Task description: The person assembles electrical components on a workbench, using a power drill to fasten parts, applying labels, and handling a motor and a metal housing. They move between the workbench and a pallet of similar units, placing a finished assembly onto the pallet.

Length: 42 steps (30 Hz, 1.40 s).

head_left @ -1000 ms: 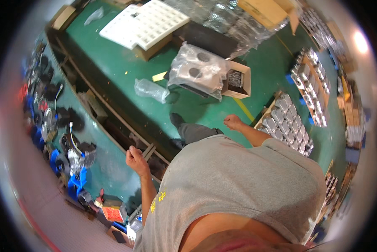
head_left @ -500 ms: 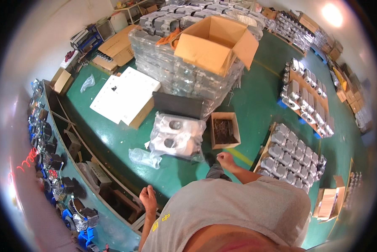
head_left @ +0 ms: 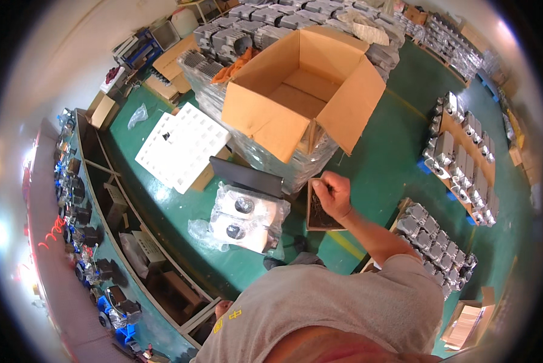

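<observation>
My right hand is raised in front of me with its fingers curled closed. What it holds, if anything, is hidden. Below it stands a small open cardboard box with thin dark scrap inside, partly covered by the hand. My left hand hangs low by my side, mostly hidden behind my shirt, so its fingers do not show. Ahead on the floor, a plastic-wrapped block with two round dark holes sits against a dark panel. A large open carton rests empty on wrapped metal castings.
Along the left runs a long workbench with machine parts on top and boxes beneath. A white foam tray leans on the green floor. Pallets of grey castings and silver housings stand to the right.
The large carton and castings stack appear closer. My right hand has swung up and forward over the small box; my left hand has dropped back, mostly out of sight.
</observation>
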Available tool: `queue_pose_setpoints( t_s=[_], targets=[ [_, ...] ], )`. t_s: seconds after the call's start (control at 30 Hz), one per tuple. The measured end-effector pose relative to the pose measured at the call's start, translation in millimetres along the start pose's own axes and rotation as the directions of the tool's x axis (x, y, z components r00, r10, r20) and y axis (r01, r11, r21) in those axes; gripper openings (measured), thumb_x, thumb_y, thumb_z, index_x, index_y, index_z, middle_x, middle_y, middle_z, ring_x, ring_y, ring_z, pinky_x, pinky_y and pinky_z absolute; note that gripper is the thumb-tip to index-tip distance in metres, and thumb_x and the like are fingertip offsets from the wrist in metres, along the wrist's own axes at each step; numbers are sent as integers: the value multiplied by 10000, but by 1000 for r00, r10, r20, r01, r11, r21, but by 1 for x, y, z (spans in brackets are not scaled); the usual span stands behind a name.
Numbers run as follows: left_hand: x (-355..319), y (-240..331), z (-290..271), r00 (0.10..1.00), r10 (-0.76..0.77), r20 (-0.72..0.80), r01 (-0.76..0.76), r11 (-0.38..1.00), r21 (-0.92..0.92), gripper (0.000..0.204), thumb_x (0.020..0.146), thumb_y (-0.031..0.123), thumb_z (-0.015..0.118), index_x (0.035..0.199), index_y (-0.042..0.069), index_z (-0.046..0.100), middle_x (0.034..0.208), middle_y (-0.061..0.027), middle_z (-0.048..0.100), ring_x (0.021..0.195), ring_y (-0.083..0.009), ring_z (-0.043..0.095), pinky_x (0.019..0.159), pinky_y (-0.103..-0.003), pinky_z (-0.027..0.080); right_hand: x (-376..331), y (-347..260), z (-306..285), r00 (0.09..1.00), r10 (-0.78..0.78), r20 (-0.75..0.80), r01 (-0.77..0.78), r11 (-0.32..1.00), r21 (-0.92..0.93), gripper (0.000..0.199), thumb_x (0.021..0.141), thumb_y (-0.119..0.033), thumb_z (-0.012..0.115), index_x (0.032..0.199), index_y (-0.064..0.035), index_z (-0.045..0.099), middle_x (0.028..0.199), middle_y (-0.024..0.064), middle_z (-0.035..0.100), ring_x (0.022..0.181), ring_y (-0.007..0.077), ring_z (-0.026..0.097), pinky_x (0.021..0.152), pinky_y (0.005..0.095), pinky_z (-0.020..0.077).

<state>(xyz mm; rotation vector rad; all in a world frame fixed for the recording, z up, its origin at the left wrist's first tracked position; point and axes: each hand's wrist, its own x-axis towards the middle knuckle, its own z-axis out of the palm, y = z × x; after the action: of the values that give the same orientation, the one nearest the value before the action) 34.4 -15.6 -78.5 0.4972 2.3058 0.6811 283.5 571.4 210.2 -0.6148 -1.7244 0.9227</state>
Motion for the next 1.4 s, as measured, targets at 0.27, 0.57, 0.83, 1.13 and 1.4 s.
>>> queue_pose_setpoints(
  t_s=[0.27,0.57,0.83,1.13,1.4],
  targets=[
    [11,78,-10,993,-70,99,67,997,32,268,876,241,616,753,24,714,602,-77,634,592,-127,620,570,-332,488,31,-2,13,975,202,-90,-179,960,217,237,949,-139,639,768,-40,524,641,-6,473,575,93,445,526,259,358],
    [5,73,-8,994,-22,108,7,990,140,281,868,276,618,786,31,729,623,-91,655,600,-158,645,591,-340,503,96,5,33,604,753,-262,-349,545,763,404,931,-403,673,1251,-193,542,1189,-30,574,1078,124,527,863,356,422],
    [33,56,1,974,-88,209,156,929,-336,286,913,262,625,882,-8,715,723,-79,713,622,-146,651,597,-341,543,63,21,24,732,651,-203,-67,365,928,388,995,-256,582,1366,-184,494,1373,-26,527,1242,167,504,1013,440,431],
    [16,178,1,971,-87,221,100,994,-49,222,924,201,624,813,22,695,693,-48,671,560,-118,603,514,-284,495,45,27,6,843,524,-125,-40,292,956,387,1023,-240,555,1396,-183,468,1381,-12,522,1249,178,521,1058,444,445],
    [32,470,-94,783,570,-249,-622,724,-299,85,929,47,667,952,-30,694,828,-45,692,742,-104,602,689,-254,497,1,27,13,855,485,-182,-40,411,911,415,1040,-195,495,1445,-132,433,1438,22,509,1311,220,499,1073,487,441]
  ],
)
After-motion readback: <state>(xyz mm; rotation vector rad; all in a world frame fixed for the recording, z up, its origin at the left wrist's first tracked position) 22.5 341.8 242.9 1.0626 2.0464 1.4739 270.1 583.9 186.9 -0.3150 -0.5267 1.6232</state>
